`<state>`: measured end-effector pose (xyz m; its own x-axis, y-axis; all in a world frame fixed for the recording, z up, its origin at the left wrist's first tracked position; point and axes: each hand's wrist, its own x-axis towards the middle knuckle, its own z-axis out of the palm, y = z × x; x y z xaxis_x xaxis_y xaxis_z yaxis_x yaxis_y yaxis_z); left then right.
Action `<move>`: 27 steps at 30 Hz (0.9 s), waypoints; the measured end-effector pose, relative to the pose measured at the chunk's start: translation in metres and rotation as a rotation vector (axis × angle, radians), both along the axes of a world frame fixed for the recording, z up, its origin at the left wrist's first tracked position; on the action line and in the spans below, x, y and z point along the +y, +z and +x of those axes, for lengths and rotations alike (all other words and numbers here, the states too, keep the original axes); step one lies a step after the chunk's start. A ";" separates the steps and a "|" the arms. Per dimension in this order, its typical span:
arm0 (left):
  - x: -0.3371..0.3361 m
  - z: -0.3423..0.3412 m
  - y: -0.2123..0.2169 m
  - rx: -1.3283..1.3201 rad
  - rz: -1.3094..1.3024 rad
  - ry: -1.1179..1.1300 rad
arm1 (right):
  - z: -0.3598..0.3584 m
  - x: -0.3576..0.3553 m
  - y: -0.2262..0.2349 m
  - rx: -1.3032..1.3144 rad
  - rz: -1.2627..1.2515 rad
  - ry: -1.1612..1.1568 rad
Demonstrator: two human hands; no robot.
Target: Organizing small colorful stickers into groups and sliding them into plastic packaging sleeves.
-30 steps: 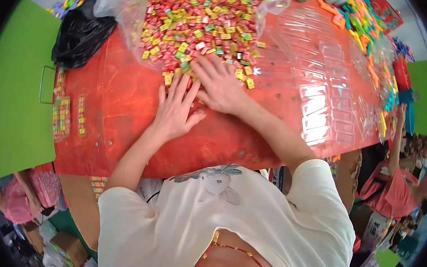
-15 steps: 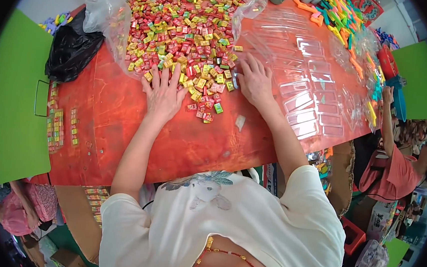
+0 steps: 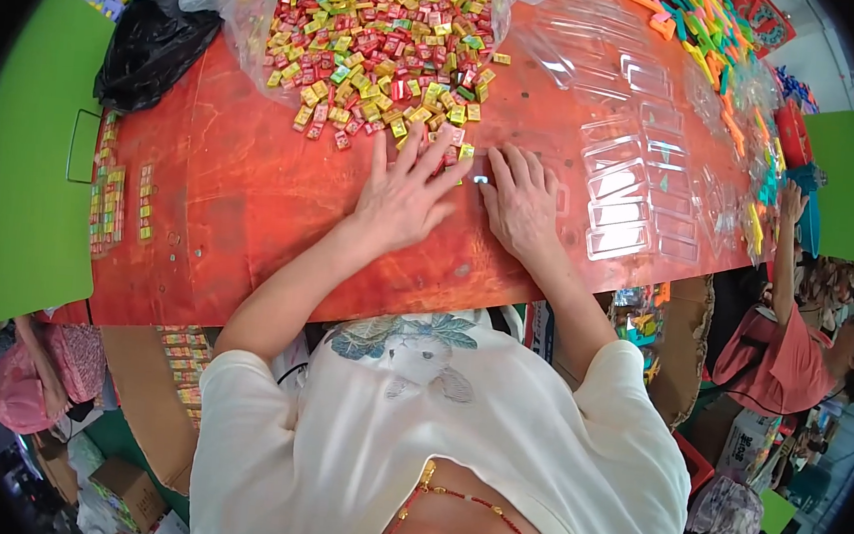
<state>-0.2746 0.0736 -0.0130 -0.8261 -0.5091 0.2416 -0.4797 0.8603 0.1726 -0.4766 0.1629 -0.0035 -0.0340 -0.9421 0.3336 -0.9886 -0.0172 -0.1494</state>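
Note:
A big heap of small red and yellow wrapped blocks (image 3: 385,38), like wrapped candies, spreads over the far middle of the red table. My left hand (image 3: 399,200) lies at the heap's near edge with its fingers spread; its fingertips touch the nearest pieces, and a few pieces are partly hidden by them. Just to the right, my right hand (image 3: 524,204) rests palm down on the table, fingers slightly bent and apart, holding nothing that shows. Between the two hands, by my right thumb, is a small clear shiny bit (image 3: 481,180) whose kind I cannot make out.
Clear plastic trays (image 3: 617,212) lie in rows at the right, with colourful plastic toy parts (image 3: 700,48) beyond. Rows of wrapped blocks (image 3: 108,202) line the left, near a black plastic bag (image 3: 154,40). A co-worker in pink (image 3: 776,360) reaches in at the right.
My left hand has swept right and toward me, closer to my right hand. The right hand has come slightly nearer. Loose pieces at the heap's front have shifted, and the view has tilted.

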 end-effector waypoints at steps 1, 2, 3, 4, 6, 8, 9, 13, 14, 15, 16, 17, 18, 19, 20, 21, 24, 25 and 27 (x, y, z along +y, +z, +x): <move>-0.008 -0.003 -0.002 0.011 -0.032 0.042 | 0.003 0.007 0.002 0.009 0.010 0.014; -0.018 -0.006 -0.004 0.022 -0.064 0.084 | 0.007 0.015 0.003 0.019 0.020 0.027; -0.029 -0.009 -0.004 0.051 -0.076 0.110 | 0.010 0.023 0.006 0.021 0.027 0.037; -0.038 -0.011 -0.006 0.040 -0.088 0.115 | 0.015 0.033 0.009 0.015 0.041 0.059; -0.047 -0.014 -0.006 -0.013 -0.089 0.130 | 0.025 0.048 0.009 0.036 0.029 0.099; -0.051 -0.018 -0.007 0.004 -0.045 0.110 | 0.037 0.056 0.010 0.016 0.026 0.160; -0.052 -0.020 -0.008 0.021 -0.050 0.108 | 0.044 0.056 0.011 0.013 0.052 0.174; -0.056 0.004 0.007 0.296 0.049 0.123 | 0.086 0.043 0.015 -0.073 0.090 0.294; -0.058 0.017 0.010 0.477 0.137 0.102 | 0.096 0.041 0.015 -0.110 0.091 0.326; -0.060 0.031 0.015 0.658 0.222 0.085 | 0.103 0.038 0.019 -0.184 0.087 0.402; -0.047 0.042 0.030 0.726 0.256 0.179 | 0.104 0.035 0.024 -0.191 0.087 0.405; -0.043 0.057 0.026 0.732 0.274 0.198 | 0.104 0.032 0.030 -0.196 0.091 0.411; -0.038 0.075 0.024 0.741 0.285 0.228 | 0.104 0.029 0.036 -0.198 0.093 0.430; -0.025 0.085 0.033 0.728 0.380 0.286 | 0.101 0.025 0.039 -0.171 0.066 0.387; -0.014 0.095 0.032 0.654 0.340 0.291 | 0.093 0.020 0.036 -0.159 0.060 0.364; -0.002 0.105 0.030 0.579 0.297 0.301 | 0.087 0.017 0.031 -0.147 0.052 0.347; 0.028 0.115 0.019 0.501 0.315 0.326 | 0.072 0.020 0.026 -0.155 0.107 0.362; 0.027 0.115 0.016 0.495 0.258 0.325 | 0.070 0.020 0.028 -0.164 0.142 0.389; 0.014 0.111 0.016 0.449 0.175 0.374 | 0.066 0.012 0.034 -0.152 0.089 0.368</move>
<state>-0.1636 0.0878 0.0026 -0.4201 -0.8087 0.4116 -0.5917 0.5880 0.5515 -0.4101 0.1748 0.0307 0.2681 -0.9254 0.2677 -0.8854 -0.3462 -0.3102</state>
